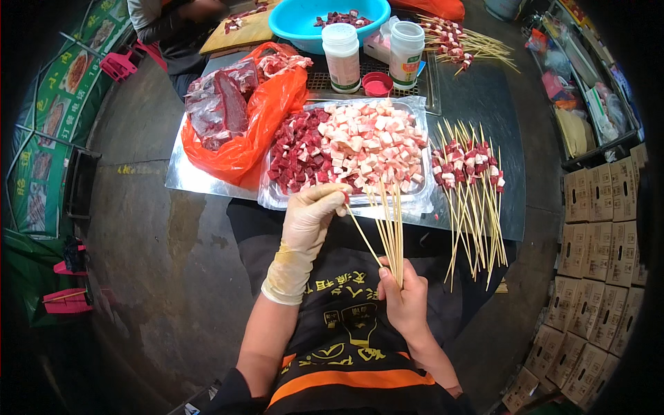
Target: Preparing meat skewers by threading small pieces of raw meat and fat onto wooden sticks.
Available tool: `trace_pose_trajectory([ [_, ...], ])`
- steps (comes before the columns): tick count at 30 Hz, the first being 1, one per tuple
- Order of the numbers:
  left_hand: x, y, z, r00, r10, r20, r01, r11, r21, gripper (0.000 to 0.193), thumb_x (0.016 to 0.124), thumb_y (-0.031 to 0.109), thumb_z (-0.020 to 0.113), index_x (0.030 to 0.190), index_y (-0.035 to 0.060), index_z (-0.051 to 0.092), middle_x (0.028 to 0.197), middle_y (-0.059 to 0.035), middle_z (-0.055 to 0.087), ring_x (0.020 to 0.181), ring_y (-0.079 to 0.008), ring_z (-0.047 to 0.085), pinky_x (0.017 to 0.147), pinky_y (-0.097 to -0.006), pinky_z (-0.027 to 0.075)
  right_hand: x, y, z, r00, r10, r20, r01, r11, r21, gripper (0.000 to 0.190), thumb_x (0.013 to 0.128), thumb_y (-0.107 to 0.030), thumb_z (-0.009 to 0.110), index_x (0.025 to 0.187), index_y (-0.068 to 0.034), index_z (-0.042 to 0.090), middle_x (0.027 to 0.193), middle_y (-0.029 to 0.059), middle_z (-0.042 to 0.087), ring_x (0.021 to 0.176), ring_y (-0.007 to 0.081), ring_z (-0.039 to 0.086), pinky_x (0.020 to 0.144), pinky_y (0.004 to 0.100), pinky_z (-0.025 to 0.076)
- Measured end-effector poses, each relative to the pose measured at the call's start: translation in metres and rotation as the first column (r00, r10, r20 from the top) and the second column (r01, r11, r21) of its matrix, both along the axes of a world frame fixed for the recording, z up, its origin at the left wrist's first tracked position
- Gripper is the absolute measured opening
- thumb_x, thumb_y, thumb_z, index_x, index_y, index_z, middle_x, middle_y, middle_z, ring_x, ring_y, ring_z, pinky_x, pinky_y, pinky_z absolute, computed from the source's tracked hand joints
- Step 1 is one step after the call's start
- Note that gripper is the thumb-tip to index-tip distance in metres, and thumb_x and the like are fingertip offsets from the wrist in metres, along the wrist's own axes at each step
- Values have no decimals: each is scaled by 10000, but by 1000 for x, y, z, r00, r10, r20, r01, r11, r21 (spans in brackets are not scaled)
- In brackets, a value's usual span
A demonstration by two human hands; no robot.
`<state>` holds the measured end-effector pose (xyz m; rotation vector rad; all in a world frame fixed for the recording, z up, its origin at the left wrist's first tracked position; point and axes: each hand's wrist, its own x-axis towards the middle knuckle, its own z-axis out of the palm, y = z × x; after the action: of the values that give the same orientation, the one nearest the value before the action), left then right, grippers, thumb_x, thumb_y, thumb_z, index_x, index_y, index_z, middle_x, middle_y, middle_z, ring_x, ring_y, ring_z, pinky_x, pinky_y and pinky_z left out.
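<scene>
My left hand (311, 223), in a pale thin glove, pinches a small red meat cube (346, 197) at the tip of a wooden skewer (364, 236). Bare, my right hand (404, 295) grips that skewer's lower end with a bundle of bamboo skewers (391, 233), whose tips point to the tray. Just beyond both hands lies a plastic-lined metal tray (428, 179) with red meat cubes (298, 150) on its left and whitish fat cubes (376, 137) on its right. Threaded meat skewers (469, 166) rest right of the tray, their bare ends over the table's near edge.
Large raw meat pieces (223, 104) lie in an orange plastic bag (280, 114) at left. Beyond the tray stand two plastic jars (341, 57), a red lid (377, 84) and a blue basin (295, 31). More skewers (456, 41) lie at back right. Another person (176, 31) is at upper left; stacked cartons (596, 249) stand right.
</scene>
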<state>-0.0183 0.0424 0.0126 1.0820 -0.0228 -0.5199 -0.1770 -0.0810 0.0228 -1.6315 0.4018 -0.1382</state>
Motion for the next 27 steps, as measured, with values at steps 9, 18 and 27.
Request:
trace_pose_trajectory([
  [9,9,-15,-12,795,-164,584,-293,739,606,421,739,103,720,1119,6,567,821,-43,612,691,-100,558,622,-242,452,16,-10,-15,990,-137,-37,141,979,145,152,915,-105,504,1015,-4,557,529,8,501,487,51,458,469,215,341],
  [18,45,-21,-31,691,-130,711,-561,525,641,313,713,140,730,981,62,589,724,-71,633,572,-156,575,582,-278,474,17,-11,-14,997,-57,-50,58,998,34,155,909,-83,498,1029,-7,560,526,25,516,478,69,504,468,230,372],
  [27,44,1,-20,987,158,22,-158,987,19,254,860,77,590,1089,-32,590,901,-68,642,681,-83,571,566,-168,416,29,-18,-2,999,27,-43,-30,997,-74,192,906,-82,497,1062,-2,576,510,63,523,457,116,543,452,256,399],
])
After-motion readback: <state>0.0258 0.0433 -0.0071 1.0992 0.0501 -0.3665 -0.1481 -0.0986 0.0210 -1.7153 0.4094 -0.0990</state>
